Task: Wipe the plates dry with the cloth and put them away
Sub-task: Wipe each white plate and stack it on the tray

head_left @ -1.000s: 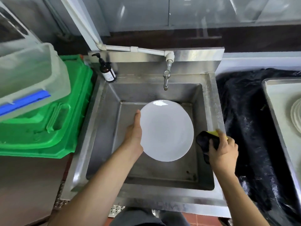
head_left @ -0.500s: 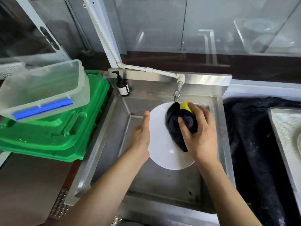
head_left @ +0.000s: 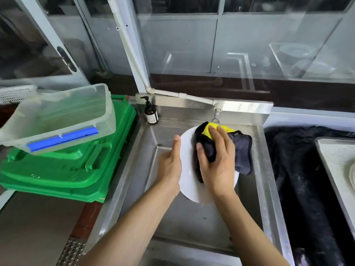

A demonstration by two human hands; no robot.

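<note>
A white round plate (head_left: 187,169) is held up over the steel sink (head_left: 132,169). My left hand (head_left: 170,164) grips its left rim, thumb on the front face. My right hand (head_left: 217,164) presses a dark cloth with a yellow side (head_left: 241,150) against the plate's face, thumb and fingers curled into the fabric. The cloth covers the plate's upper right part and hangs past its right edge.
A tap (head_left: 216,117) sits just behind the plate, with a brown pump bottle (head_left: 151,113) on the sink's back left corner. A clear tub (head_left: 57,116) rests on green crates (head_left: 67,169) at left. At right, black cloth (head_left: 299,179) lies under a metal tray (head_left: 334,169) bearing white plates (head_left: 352,176).
My right hand brought the cloth from the sink's right rim onto the plate and now rubs it, the cloth spread further right. The plate sits higher and nearer the tap.
</note>
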